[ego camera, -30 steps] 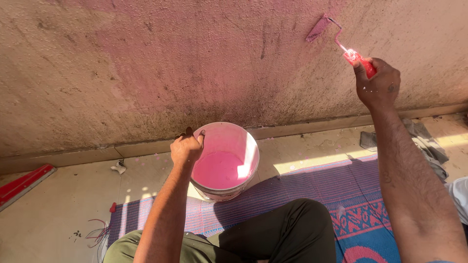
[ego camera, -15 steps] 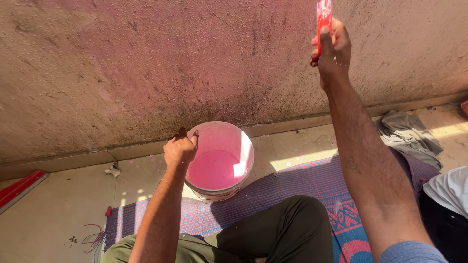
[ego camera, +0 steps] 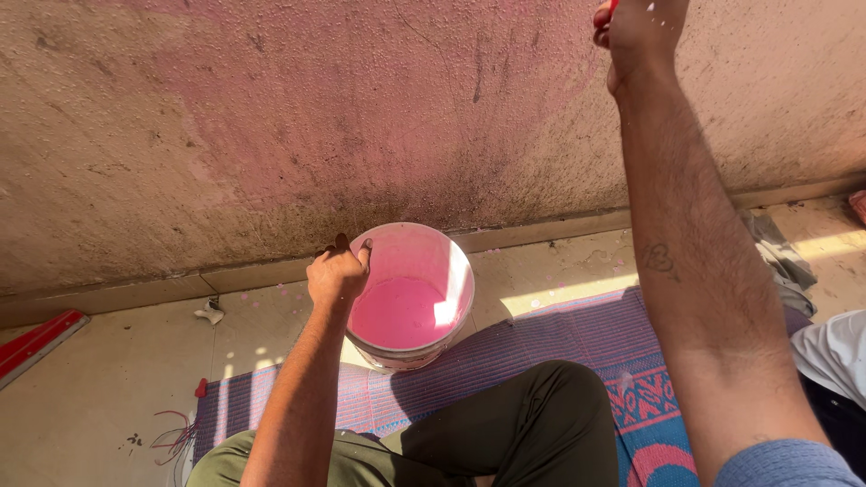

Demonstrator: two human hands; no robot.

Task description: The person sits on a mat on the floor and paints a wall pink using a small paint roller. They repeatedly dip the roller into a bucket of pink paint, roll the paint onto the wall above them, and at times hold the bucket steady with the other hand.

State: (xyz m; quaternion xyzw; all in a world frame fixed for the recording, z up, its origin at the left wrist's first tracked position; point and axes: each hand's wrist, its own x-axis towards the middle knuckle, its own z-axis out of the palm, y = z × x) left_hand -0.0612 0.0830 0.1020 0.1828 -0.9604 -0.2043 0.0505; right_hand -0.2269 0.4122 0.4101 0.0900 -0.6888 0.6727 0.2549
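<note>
Head cam looking down at your lap and the wall, so here's the layout. Your left hand (ego camera: 336,271) is curled tight on the near-left rim of the white bucket (ego camera: 456,271), which stands upright on the floor just short of the wall, partly on the far edge of the woven mat (ego camera: 559,334). Pink paint (ego camera: 397,311) fills the bottom, with a bright patch of sun on its right side.

Your right hand (ego camera: 639,32) is way up at the top edge of the view, fist wrapped around a red handle (ego camera: 612,5); only a sliver of it shows, the rest is cut off by the frame, so you can't tell what's on the end. That forearm runs down the whole right side and blocks a good chunk of the mat and floor behind it.

The rough wall (ego camera: 271,135) has a pinkish coated area in the upper middle, bare tan plaster to the left. Left of the bucket sits a small white scrap (ego camera: 210,311); far left there's a red bar (ego camera: 36,343), and some thin wires (ego camera: 171,437) near the mat's left edge. A crumpled grey cloth (ego camera: 780,257) lies right of your arm, and your knee in dark trousers (ego camera: 532,415) sits nearest the camera.
</note>
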